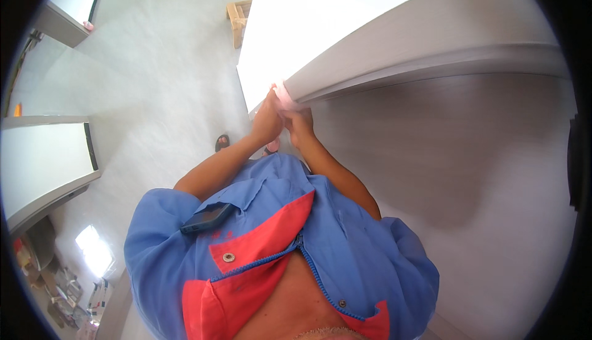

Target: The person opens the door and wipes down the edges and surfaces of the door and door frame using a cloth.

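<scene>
hands: left hand (266, 121) and right hand (298, 124) touching, at corner of stacked panels (394, 37) | strip (283, 96): between hands on that corner | phone (206, 218): in shirt pocket | pallet (237, 22): on floor behind panels

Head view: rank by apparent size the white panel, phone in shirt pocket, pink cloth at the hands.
1. white panel, far the largest
2. phone, though it sits nearer the camera
3. pink cloth, partly hidden by the hands

Panel: a large, flat white board with a grey side face (394, 37), its near corner at the middle of the view.
On its corner: a small pale pink strip (284, 97), perhaps tape; too small to tell.
Floor: smooth light grey floor (166, 87).
On floor: a light wooden frame piece (237, 22) beside the board's far edge.
</scene>
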{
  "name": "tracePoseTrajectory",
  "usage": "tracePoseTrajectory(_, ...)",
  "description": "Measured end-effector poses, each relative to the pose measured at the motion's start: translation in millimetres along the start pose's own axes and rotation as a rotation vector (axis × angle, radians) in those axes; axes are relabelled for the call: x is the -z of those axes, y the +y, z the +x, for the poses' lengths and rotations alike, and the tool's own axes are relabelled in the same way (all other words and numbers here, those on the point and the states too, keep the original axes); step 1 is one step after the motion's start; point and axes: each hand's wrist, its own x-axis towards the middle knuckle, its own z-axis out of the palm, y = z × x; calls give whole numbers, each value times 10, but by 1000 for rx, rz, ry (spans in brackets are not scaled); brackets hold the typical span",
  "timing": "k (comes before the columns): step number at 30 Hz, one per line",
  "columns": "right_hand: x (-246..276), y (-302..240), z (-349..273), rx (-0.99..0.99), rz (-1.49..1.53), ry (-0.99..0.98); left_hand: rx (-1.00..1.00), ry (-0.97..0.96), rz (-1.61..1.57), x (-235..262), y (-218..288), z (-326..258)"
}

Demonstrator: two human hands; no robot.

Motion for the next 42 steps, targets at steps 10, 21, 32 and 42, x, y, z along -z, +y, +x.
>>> tracePoseTrajectory(10, -116, -685, -686, 502, 28, 55, -620, 108, -29, 451, 874, 68)
tracePoseTrajectory(21, 265, -529, -235, 715, -412, 399, -452, -109, 180, 289, 743, 114)
tracePoseTrajectory(32, 406, -1465, -133, 908, -275, 327, -428, -357, 197, 165, 1587, 232)
tracePoseTrajectory(42, -773, -3211, -1208, 1642, -682, 83, -1033, 424, 62, 1038, 3094, 830)
